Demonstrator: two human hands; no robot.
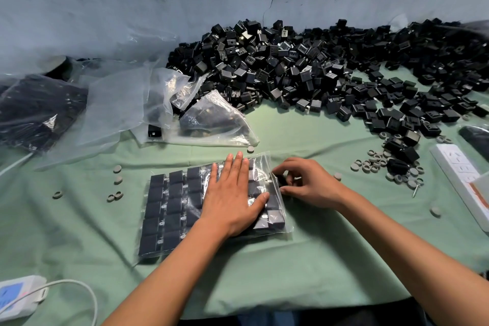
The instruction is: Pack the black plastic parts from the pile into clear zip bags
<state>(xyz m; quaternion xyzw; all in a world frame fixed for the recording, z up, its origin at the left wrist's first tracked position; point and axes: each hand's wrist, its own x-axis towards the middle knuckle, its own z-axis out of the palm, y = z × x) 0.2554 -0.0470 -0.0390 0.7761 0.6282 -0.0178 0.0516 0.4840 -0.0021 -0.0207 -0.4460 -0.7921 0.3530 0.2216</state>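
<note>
A clear zip bag (169, 209) lies flat on the green cloth, filled with rows of black plastic parts. My left hand (232, 193) presses flat on its right half, fingers straight. At the bag's right edge my right hand (307, 185) has its fingers curled and pinches a black part (281, 180) at the bag's opening. The big pile of loose black parts (317, 69) spreads across the back and right of the table.
Empty clear bags (164, 103) lie at the back left, beside a filled bag (37, 111). Small grey rings (375, 163) are scattered around. A white power strip (460, 182) sits at the right, a white device with cable (18, 296) at the front left.
</note>
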